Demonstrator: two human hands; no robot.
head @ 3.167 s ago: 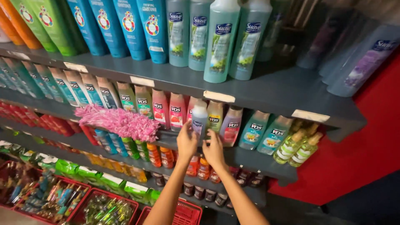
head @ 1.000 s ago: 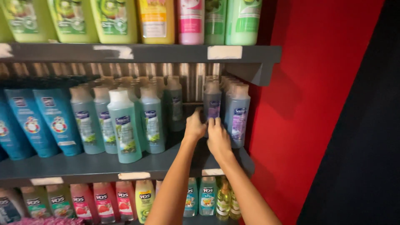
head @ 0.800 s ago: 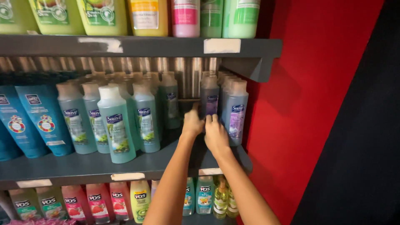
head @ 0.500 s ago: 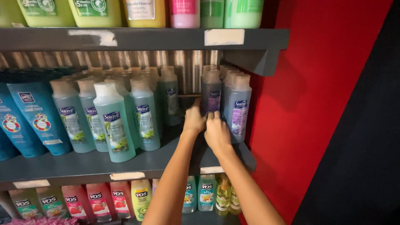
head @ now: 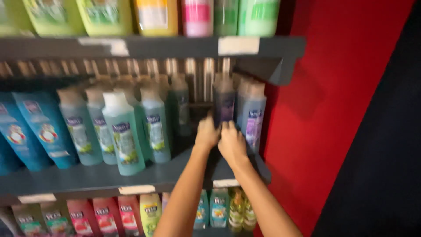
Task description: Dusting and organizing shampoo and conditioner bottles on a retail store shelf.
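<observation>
Bare forearms are rising from the bottom edge of the view and meeting at the grey shelf. The left hand and the right hand are pressing side by side, touching each other, both wrapping the lower part of a pale purple bottle. Fingers of both hands are curling closed on it; motion blur is hiding the exact fingertip contact. The purple bottle is standing upright near the right end of the shelf, just beside a second lilac bottle on its right.

Further left on the same shelf, a row of teal-green bottles is standing upright, several deep. Beyond them, at the far left, blue bottles are leaning slightly.

Below the hands, the lower shelf is carrying smaller bottles in red, yellow-green and teal, partly hidden by the arms.

Above, the upper shelf is holding yellow-green, orange, pink and green bottles, with only their bases showing. A white label strip is sitting on its front edge.

Farthest right, a red wall panel is running beside the shelving.
</observation>
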